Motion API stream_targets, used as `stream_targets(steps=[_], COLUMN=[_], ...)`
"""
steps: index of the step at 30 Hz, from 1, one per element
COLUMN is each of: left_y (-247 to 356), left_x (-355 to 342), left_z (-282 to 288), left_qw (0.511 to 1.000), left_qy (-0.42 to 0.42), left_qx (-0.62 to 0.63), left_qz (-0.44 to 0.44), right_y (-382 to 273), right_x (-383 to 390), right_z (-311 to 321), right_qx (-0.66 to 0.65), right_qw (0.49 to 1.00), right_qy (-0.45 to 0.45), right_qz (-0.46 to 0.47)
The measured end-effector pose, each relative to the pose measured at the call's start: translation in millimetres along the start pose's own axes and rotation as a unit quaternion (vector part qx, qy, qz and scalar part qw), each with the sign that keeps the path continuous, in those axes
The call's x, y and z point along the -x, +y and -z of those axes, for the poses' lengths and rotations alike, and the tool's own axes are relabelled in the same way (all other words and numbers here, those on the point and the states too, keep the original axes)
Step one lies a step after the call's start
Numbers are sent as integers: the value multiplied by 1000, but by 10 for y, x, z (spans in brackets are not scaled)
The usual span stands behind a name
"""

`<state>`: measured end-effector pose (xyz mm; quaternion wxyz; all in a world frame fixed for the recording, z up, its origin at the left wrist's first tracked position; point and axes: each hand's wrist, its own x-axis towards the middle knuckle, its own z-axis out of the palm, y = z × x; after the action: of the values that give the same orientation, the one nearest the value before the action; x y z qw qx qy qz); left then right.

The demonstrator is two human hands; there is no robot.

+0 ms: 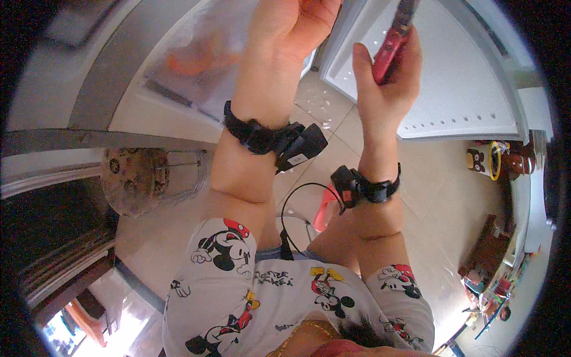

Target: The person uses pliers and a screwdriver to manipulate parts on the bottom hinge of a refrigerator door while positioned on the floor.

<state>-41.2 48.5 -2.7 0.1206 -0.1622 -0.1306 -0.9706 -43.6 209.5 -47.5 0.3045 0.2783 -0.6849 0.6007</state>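
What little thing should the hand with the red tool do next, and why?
Perhaps the right hand should gently sweep the red-handled tool along the white panel: it grips the tool, and white bits dot both panel and floor.

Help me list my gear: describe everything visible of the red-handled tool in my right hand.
The red-handled tool has a plastic-looking handle and a darker, greyish upper part that runs out of the picture's top, so its tip is unseen. It slants up and rightward, gripped in the right hand, before a white panel.

Left fingers (327,11), red-handled tool (392,46) partly above frame
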Motion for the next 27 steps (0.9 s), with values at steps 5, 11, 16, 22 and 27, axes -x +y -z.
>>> stream_targets(steps=[5,11,16,22,27], left_y=[-23,-75,-83,-70,-62], left_x=[-82,-99,-111,-130,-134], left_z=[25,-55,-61,-66,-83], left_qw=[1000,1000,1000,1000,1000], left_qy=[-16,-16,-18,-18,-19], left_qx=[-4,-11,-3,1,0], left_qz=[5,-4,-11,-16,-23], right_y=[60,-29,-86,-164,-131], right_x=[-93,-274,-272,-281,-239], right_z=[-76,-99,-192,-291,-343], right_qx=[41,-11,24,29,-37], right_qw=[996,988,992,988,988], right_qy=[-1,70,-26,15,51], right_qz=[73,138,121,148,139])
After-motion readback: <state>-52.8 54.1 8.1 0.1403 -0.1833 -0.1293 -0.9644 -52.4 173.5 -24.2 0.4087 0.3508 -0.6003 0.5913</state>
